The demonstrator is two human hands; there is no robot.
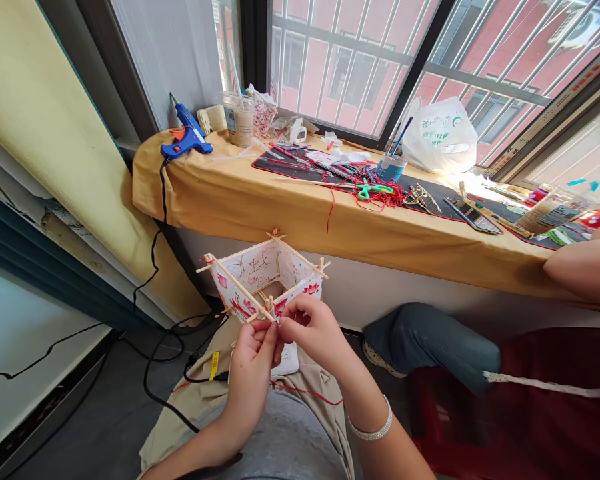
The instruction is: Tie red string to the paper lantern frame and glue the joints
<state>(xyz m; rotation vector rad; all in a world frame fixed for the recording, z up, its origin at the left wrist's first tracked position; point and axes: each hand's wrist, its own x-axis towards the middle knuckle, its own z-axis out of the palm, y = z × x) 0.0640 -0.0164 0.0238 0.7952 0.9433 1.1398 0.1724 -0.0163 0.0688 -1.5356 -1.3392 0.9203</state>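
**nearest:** grey shirt front [290, 443] over a beige cloth [177, 433], with a loose red thread [310, 393] across it

**left hand [250, 380]:** fingers pressed together, pinching the near corner of the lantern frame

**right hand [313, 330]:** thumb and fingertips pinching at that same corner, beaded bracelet [370, 420] on the wrist; what's exactly between the tips, can't tell

**lantern frame [265, 277]:** square, wooden sticks, flower-painted paper panels, held tilted just above the lap

**risk, imo:** too hard a squeeze = popped stick joint or torn paper; loose thread snagging a stick end; black cable [165, 393] on the floor catching a foot

**far side:** yellow-clothed desk [300, 220] with hot glue gun [186, 137], green scissors [375, 191], tangled red cord [385, 197]

**right side:** a nearby person's jeans-clad knee [430, 337]
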